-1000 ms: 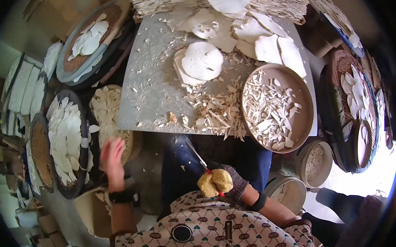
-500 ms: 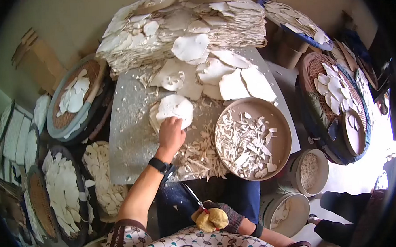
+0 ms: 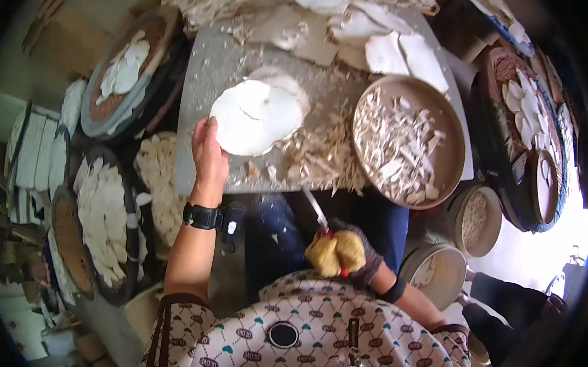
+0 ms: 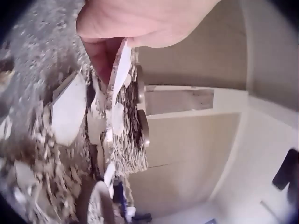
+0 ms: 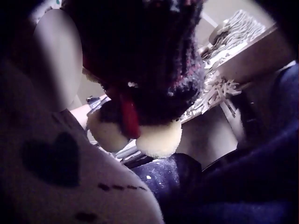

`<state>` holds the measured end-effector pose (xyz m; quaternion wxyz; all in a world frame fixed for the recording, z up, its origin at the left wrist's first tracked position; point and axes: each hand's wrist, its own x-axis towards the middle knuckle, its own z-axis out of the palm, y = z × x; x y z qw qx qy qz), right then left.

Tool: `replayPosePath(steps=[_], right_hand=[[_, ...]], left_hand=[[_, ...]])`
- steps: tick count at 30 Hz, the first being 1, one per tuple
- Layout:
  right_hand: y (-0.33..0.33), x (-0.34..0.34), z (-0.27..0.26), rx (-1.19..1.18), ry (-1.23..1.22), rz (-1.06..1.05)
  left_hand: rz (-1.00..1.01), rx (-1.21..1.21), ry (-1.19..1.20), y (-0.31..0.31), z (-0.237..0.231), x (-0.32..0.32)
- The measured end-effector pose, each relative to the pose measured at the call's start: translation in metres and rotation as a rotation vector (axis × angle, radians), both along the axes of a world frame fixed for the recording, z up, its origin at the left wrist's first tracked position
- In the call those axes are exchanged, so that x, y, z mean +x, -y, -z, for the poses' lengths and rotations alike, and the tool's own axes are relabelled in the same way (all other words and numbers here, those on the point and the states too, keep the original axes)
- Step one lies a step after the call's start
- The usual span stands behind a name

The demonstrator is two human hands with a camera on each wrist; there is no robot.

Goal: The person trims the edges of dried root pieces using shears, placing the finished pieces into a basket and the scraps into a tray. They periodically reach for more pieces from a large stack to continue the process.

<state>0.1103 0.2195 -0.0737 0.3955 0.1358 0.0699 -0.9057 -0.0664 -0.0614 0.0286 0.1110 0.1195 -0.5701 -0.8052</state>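
A thin white round sheet (image 3: pixel 257 115) is held up over the grey table (image 3: pixel 195 76) by my left hand (image 3: pixel 209 155), which pinches its left edge. In the left wrist view the sheet (image 4: pixel 122 65) is seen edge-on between thumb and fingers of the hand (image 4: pixel 140 21). My right hand (image 3: pixel 365 263), in a dark knitted glove, is low over the lap and grips a red-handled tool, its metal blade (image 3: pixel 316 209) pointing up toward the table. Yellow padded fingertips (image 3: pixel 347 247) show on it. The glove (image 5: pixel 140 60) hides most of the red handle (image 5: pixel 129 114) in the right wrist view.
A round tray (image 3: pixel 461 141) of white scraps overhangs the table's front right. Loose shavings (image 3: pixel 319 162) lie beside it, with flat sheets (image 3: pixel 383 54) behind. Buckets (image 3: pixel 438 275) stand at the lower right, baskets of white pieces (image 3: pixel 103 220) on the left.
The left hand went from beside the table to the round sheets, took hold of one and lifted it toward the body. The right hand keeps its grip on the tool; the head view has shifted.
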Motion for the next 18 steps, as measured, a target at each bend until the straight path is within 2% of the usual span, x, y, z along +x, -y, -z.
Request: replayPosePath(steps=[1,2,4,6,8,10,18], right_hand=[[0.002,0.002,-0.001,0.108,-0.125,0.054],[0.002,0.001,-0.003,0.219,-0.254,0.109],[0.005,-0.008,-0.008,-0.008,-0.272,0.203],[0.007,-0.017,-0.01,-0.207,-0.314,0.236],[0.0,-0.012,0.009,-0.286,-0.139,0.228],[0.0,-0.008,0.014,-0.31,-0.064,0.231],[0.014,-0.008,0.006,-0.333,0.04,0.128]], left_hand=[[0.058,0.193,0.059,-0.003,0.0,0.01],[0.12,0.206,0.067,-0.008,-0.002,0.021],[0.253,0.236,0.079,-0.019,-0.009,0.043],[0.241,0.246,0.048,-0.03,-0.01,0.06],[0.222,0.184,0.038,-0.037,-0.01,0.071],[0.193,0.216,0.03,-0.039,-0.005,0.078],[0.249,0.252,0.0,-0.053,0.008,0.079]])
